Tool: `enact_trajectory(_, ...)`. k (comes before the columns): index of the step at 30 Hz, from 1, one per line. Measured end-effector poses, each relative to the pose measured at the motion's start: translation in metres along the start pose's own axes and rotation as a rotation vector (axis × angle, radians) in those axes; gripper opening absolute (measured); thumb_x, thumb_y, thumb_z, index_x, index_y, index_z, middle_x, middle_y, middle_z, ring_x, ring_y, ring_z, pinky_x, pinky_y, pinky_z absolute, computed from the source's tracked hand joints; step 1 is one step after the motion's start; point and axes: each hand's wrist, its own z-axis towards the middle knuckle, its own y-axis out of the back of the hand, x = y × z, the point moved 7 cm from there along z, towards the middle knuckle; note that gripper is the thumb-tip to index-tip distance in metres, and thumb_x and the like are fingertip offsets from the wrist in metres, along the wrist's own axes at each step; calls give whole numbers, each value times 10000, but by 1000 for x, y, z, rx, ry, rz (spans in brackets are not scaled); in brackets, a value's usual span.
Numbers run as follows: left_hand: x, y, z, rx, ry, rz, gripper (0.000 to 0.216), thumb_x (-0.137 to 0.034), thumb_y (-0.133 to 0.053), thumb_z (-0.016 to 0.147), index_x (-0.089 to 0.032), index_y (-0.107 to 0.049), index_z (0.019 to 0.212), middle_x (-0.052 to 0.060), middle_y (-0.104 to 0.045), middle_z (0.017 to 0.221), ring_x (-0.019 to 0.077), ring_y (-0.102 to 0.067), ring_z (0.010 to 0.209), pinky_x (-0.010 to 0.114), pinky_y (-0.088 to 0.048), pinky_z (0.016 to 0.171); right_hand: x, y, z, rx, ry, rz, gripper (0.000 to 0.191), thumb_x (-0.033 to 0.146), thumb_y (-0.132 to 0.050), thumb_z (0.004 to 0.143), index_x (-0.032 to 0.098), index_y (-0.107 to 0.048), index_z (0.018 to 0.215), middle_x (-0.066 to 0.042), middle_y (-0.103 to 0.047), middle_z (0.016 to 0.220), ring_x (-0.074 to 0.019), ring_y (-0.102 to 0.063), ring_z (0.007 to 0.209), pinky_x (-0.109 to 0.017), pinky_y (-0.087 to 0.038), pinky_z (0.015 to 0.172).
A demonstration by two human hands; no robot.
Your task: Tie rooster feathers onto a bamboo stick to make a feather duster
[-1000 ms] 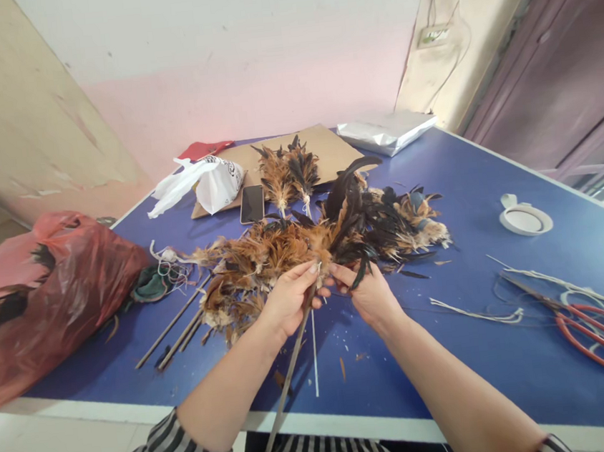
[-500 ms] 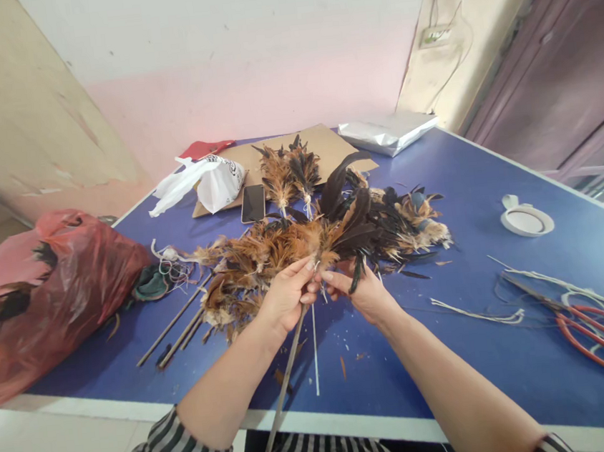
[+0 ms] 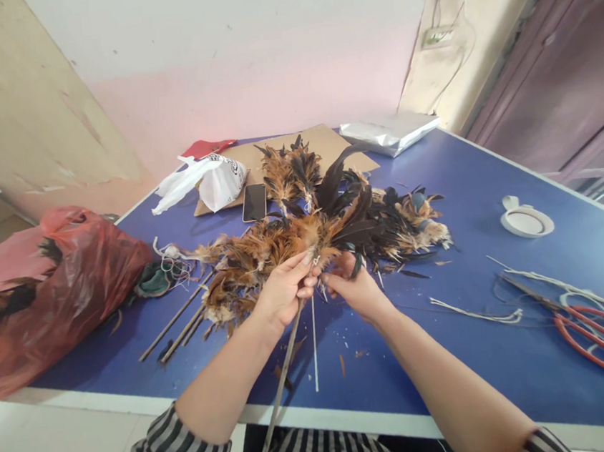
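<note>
My left hand (image 3: 284, 290) is closed around the upper end of a thin wooden stick (image 3: 284, 379), its thumb and forefinger pinched at the base of brown feathers (image 3: 318, 233). The stick slants down toward my lap. Close beside it, my right hand (image 3: 358, 290) is closed at the same tied base; what lies between its fingertips is too small to make out. A dark feather (image 3: 358, 262) curls over its knuckles. Below the hands, a white string (image 3: 315, 347) runs down over the table. Long black feathers (image 3: 334, 186) rise behind the right hand.
Loose feathers (image 3: 389, 235) spread across the blue table (image 3: 456, 202). On the left lie more sticks (image 3: 177, 329) and a red plastic bag (image 3: 72, 293). Red-handled scissors (image 3: 588, 332), strings (image 3: 476, 312) and a tape roll (image 3: 527, 222) are on the right. A phone (image 3: 254, 203) lies behind.
My right hand has turned and curled its fingers more at the tied base, and the dark feather by it has shifted. My left hand keeps its hold on the stick.
</note>
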Motion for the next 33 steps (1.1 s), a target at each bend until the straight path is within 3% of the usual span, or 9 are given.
enact_trajectory(3,-1,-4,-4,24,1,1,253,-222,-722,654,-112,-610,853,11,-514,646,15,-397,467,99,-182,352,-3,-16,-2,191,-57,175,235,351,-649,670,197,-571,831,17,-576,690,-93,-469,467,-241,-400,451)
enact_trajectory(6,-6,-2,-7,4,-30,22,285,-233,-733,640,-110,-616,870,14,-523,642,18,-406,469,102,-189,358,-4,-12,-5,150,-62,80,207,380,-609,716,181,-622,771,35,-513,558,-82,-407,432,-227,-352,435)
enact_trajectory(9,-10,8,-8,-86,-72,84,347,-242,-754,604,-110,-625,898,14,-538,615,25,-408,459,113,-201,365,8,-6,-13,47,84,-200,213,365,-551,775,190,-667,740,22,-520,536,-105,-423,474,-239,-341,478)
enact_trajectory(12,-12,16,-10,-146,-122,205,364,-292,-745,610,-117,-642,913,13,-555,606,32,-391,442,135,-200,368,31,-13,-27,41,287,-388,212,330,-519,808,217,-690,753,-9,-592,609,-153,-508,582,-269,-381,586)
enact_trajectory(17,-21,7,-28,-86,-317,655,253,-339,-627,735,-147,-695,885,4,-553,561,80,-422,473,186,-316,446,60,-26,-41,78,431,-524,226,282,-493,826,218,-666,696,-21,-572,582,-154,-484,562,-272,-357,581)
enact_trajectory(19,-30,0,-42,-89,-468,817,214,-309,-619,744,-171,-710,880,45,-628,704,136,-525,636,220,-402,580,66,-29,-40,99,441,-567,234,258,-473,835,210,-659,702,-13,-565,581,-143,-473,553,-267,-346,573)
enact_trajectory(22,-43,-7,-59,-108,-624,945,212,-266,-618,746,-198,-712,923,74,-645,820,178,-547,775,253,-408,724,69,-27,-33,121,379,-532,222,251,-474,824,195,-658,714,-9,-595,622,-144,-504,589,-259,-362,580)
enact_trajectory(26,-50,-10,-71,-108,-680,1056,253,-256,-577,780,-211,-692,1001,71,-610,777,167,-528,725,255,-393,723,70,-30,-32,200,311,-555,214,244,-483,803,182,-650,684,2,-601,613,-139,-501,575,-249,-358,550)
enact_trajectory(33,-45,-2,-72,-140,-771,1280,270,-269,-492,840,-193,-656,1040,47,-547,747,144,-515,692,252,-400,675,73,-46,-50,253,409,-853,239,212,-448,833,180,-599,651,1,-563,563,-123,-478,536,-236,-322,539)
